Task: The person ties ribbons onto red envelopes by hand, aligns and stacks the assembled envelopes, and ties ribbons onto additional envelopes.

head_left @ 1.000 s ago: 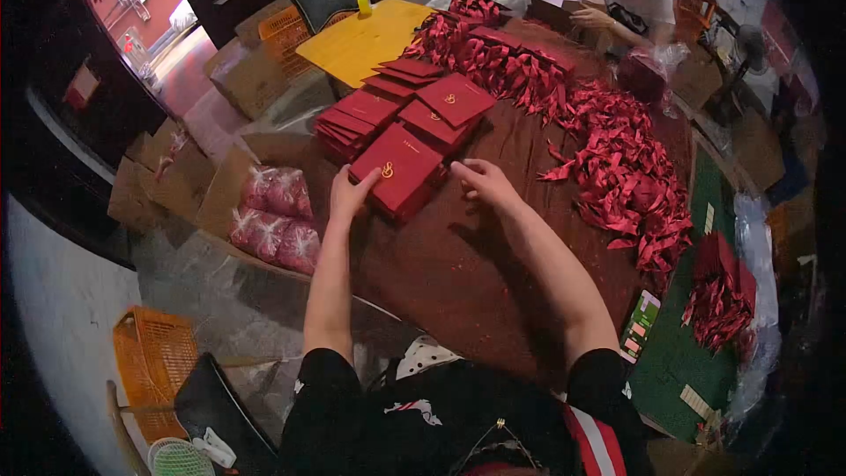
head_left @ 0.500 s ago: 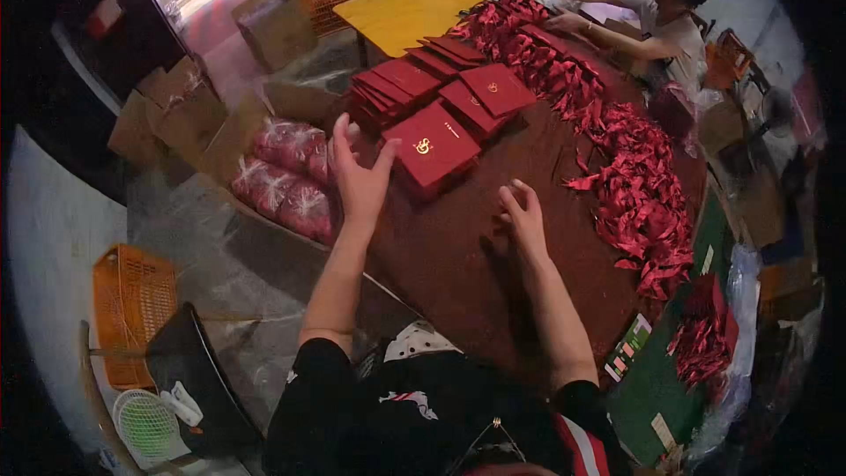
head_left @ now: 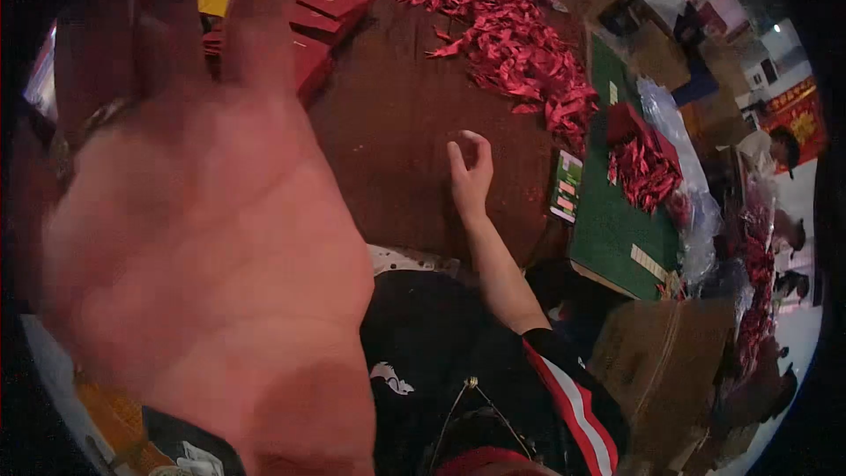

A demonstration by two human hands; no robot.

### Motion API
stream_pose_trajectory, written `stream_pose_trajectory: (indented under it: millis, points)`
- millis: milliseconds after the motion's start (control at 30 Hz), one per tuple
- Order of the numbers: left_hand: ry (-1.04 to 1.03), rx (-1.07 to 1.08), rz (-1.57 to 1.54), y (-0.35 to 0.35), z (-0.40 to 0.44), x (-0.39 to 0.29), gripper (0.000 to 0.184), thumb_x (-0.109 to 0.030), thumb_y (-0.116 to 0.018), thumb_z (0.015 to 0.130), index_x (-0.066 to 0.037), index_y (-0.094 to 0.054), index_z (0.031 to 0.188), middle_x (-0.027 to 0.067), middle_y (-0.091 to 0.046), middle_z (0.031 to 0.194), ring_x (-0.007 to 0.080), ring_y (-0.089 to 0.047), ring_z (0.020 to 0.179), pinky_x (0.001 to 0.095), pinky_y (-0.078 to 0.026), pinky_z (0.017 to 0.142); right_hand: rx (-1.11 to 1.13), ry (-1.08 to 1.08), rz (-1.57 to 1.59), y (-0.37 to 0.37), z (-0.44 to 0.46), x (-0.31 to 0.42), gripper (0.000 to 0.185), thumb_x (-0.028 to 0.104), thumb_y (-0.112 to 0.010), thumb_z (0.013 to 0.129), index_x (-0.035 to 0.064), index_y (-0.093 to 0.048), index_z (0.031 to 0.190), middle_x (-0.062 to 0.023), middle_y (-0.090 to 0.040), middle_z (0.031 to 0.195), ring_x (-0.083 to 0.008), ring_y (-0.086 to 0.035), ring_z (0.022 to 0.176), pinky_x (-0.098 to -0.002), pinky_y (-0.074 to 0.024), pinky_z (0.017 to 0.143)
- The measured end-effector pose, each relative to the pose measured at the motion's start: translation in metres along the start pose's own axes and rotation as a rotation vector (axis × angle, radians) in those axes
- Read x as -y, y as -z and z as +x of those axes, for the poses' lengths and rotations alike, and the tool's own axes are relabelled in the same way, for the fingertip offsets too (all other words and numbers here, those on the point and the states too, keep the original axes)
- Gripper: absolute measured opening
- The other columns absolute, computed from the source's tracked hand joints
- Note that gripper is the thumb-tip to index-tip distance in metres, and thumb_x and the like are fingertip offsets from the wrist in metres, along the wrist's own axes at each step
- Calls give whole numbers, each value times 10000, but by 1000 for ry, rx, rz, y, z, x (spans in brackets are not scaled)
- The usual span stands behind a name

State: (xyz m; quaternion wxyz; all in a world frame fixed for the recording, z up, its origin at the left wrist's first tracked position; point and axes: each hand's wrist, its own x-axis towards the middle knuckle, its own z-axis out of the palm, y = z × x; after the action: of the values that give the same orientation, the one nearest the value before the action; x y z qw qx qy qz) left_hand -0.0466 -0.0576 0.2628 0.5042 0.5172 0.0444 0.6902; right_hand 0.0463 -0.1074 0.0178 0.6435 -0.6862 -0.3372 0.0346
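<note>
My left hand [head_left: 220, 247] is raised right in front of the camera, large and blurred, palm toward me. Its fingers stretch upward, and nothing shows in it. Over the brown tabletop [head_left: 388, 123] hovers my right hand [head_left: 473, 174], loosely curled with thumb and fingers apart and holding nothing. Stacked dark red boxes or folders [head_left: 330, 2] stand at the far left of the table, partly covered by my left hand. A long heap of shiny red ribbon pieces [head_left: 520, 44] runs along the table's far and right side.
To the right is a green board [head_left: 608, 229] with a red ribbon bundle [head_left: 648, 163] and clear plastic wrap [head_left: 683, 150] along its edge. A phone-like item [head_left: 567, 185] lies at the table's right edge. A cardboard box [head_left: 656, 361] stands at lower right. Blurred people are at far right.
The camera has turned right. My left hand has risen from beside the red stack to just before the lens. My right hand stays low over the table, empty.
</note>
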Motion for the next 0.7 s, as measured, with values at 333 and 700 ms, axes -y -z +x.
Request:
stream_pose_trajectory:
  millis: [333, 700]
  points:
    - [-102, 12, -70, 19, -18, -47, 1236, -675, -849, 634, -19, -304, 1528, 263, -389, 1515, 417, -408, 1387, 462, -398, 1094, -21, -45, 137, 3, -9, -44, 236, 162, -698, 953, 21, -620, 1125, -38, -643, 1025, -99, -592, 911, -255, -495, 748]
    - [-327, -231, 244, 182, 35, -85, 1195, -665, -834, 660, -14, -320, 1520, 280, -379, 1516, 436, -401, 1387, 480, -396, 1097, 15, -95, 118, 6, -2, -65, 219, 142, -682, 970, -2, -625, 1125, -57, -639, 1069, -141, -599, 976, -285, -491, 886]
